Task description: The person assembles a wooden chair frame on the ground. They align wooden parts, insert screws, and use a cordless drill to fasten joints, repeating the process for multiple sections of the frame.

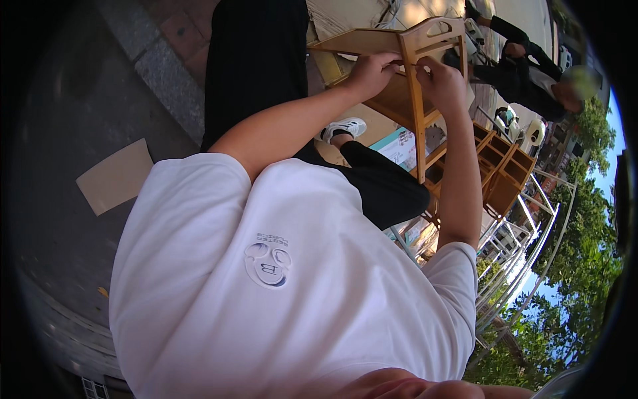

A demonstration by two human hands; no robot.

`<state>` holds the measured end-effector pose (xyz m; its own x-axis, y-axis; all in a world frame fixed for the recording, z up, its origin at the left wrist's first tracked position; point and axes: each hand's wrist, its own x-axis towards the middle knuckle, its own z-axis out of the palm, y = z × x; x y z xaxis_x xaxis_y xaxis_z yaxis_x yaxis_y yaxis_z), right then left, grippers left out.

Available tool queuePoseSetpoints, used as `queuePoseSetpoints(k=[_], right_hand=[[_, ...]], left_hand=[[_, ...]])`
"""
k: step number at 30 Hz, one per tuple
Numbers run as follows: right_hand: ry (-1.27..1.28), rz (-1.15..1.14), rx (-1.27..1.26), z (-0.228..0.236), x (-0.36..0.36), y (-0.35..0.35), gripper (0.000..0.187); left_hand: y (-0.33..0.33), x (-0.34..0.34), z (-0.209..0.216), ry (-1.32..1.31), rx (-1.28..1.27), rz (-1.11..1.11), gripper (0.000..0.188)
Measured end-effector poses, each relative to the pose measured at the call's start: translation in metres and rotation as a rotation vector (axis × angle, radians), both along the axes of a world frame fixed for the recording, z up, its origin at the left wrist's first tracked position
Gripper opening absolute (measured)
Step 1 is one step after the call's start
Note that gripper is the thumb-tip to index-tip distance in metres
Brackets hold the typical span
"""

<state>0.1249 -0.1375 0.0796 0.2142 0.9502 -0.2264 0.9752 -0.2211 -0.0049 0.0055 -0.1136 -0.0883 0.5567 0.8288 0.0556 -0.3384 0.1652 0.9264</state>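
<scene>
A wooden stand [413, 100] with slanted panels and a handle cut-out in its end frame leans before me. My left hand [372, 75] is closed at the inner side of the frame, its fingertips pinched beside the upright. On the other side of that upright, my right hand [442, 83] is closed too, thumb and finger pinched against the wood. Something thin and dark shows between the fingertips of the two hands, too small to name. The fingertips partly hide the spot where they meet the frame.
Several more brown wooden racks [505, 176] stand to the right, near a white metal frame [531, 226]. A person in dark clothes [525, 73] is at the upper right. A cardboard sheet [116, 176] lies on the pavement at left. A printed box [399, 147] rests below the stand.
</scene>
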Motion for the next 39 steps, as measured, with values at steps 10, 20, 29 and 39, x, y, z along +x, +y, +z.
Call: queuePoseSetpoints(k=[10, 20, 29, 39], right_hand=[[0.017, -0.021, -0.036, 0.012, -0.011, 0.003, 0.018], [0.106, -0.036, 0.021, 0.006, 0.000, -0.007, 0.017], [-0.249, 0.113, -0.068, -0.006, -0.011, -0.007, 0.017], [-0.300, 0.028, -0.016, -0.032, -0.034, 0.007, 0.027]], left_hand=[[0.002, 0.005, 0.005, -0.015, -0.031, -0.011, 0.025], [0.004, 0.003, 0.011, -0.108, -0.043, -0.063, 0.021], [0.000, 0.003, 0.011, -0.122, -0.228, -0.061, 0.024], [0.000, -0.008, 0.007, -0.057, -0.238, 0.052, 0.020]])
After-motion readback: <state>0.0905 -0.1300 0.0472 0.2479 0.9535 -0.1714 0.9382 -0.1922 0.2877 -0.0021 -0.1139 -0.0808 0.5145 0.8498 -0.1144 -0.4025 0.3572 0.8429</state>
